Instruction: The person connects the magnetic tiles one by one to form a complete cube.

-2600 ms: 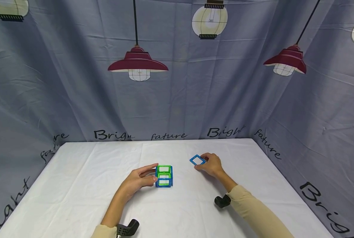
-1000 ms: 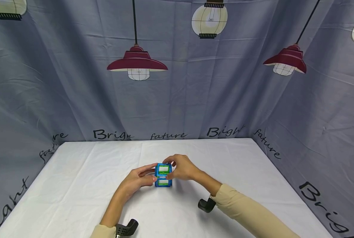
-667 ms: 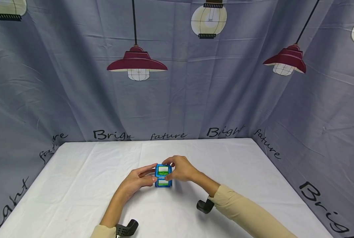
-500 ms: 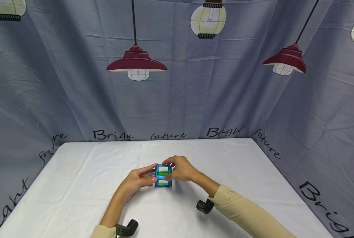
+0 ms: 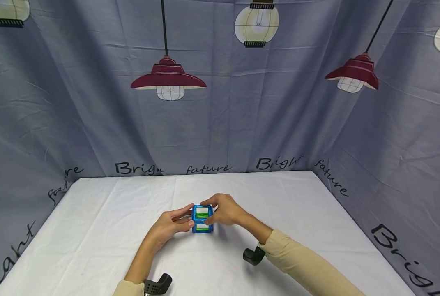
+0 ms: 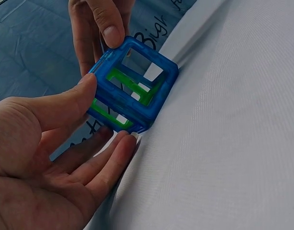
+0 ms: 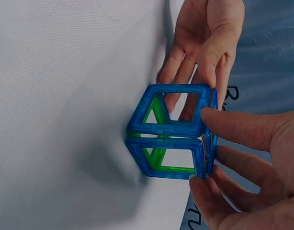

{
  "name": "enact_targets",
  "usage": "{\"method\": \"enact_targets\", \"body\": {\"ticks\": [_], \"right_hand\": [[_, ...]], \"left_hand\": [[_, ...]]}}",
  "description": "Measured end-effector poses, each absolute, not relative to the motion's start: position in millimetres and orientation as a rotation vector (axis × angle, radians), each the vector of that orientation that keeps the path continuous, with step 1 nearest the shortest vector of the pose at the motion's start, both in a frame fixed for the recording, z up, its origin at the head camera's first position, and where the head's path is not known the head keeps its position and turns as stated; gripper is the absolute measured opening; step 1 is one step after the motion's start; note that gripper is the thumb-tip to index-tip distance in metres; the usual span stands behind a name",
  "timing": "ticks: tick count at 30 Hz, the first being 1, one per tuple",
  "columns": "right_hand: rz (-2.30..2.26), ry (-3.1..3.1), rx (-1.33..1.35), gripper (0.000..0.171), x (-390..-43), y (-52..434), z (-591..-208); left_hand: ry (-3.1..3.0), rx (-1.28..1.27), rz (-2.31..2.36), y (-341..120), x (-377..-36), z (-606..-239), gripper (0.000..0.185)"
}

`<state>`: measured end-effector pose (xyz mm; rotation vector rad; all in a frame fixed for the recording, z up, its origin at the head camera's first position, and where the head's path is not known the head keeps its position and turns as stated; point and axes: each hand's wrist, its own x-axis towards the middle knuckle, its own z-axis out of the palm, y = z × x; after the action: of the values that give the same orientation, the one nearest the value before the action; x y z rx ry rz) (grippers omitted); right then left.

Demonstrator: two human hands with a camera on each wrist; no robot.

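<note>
A cube of see-through magnetic tiles [image 5: 199, 220] stands on the white tablecloth, with blue square frames on the top and near faces and green frames showing through them. My left hand [image 5: 167, 226] holds its left side, fingers behind and thumb near the front edge. With curled thumb and fingers, my right hand [image 5: 228, 210] grips the cube from the right, over the blue top tile. Seen from the left wrist, the left thumb [image 6: 73, 103] touches an edge of the cube. In the right wrist view, the right thumb [image 7: 238, 127] presses a corner of a blue frame [image 7: 161, 128].
The white-covered table [image 5: 105, 238] extends around the cube on all sides. A grey curtain [image 5: 220, 131] with printed lamps and lettering rises behind the table's far edge. Black wrist devices [image 5: 254, 255] sit on both forearms.
From the right, my right hand has brought a blue square tile onto the cube's green-framed top. Over the last second both hands have stayed almost still.
</note>
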<state>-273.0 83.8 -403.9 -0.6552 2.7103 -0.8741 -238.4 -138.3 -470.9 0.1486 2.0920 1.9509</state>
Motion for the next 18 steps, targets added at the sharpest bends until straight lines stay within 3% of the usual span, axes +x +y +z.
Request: {"method": "enact_targets", "body": {"ticks": [10,18], "right_hand": [[-0.984,2.706,-0.588,0.065,-271.3,82.6,-409.8],[-1.303,2.607,-0.177,0.059,-266.5,84.9,-416.9]], "left_hand": [[2.126,0.154,1.942,-138.6,-238.4,-470.2,0.062],[2.114,0.082,1.964,-136.4,-237.8,-468.2,0.062]]}}
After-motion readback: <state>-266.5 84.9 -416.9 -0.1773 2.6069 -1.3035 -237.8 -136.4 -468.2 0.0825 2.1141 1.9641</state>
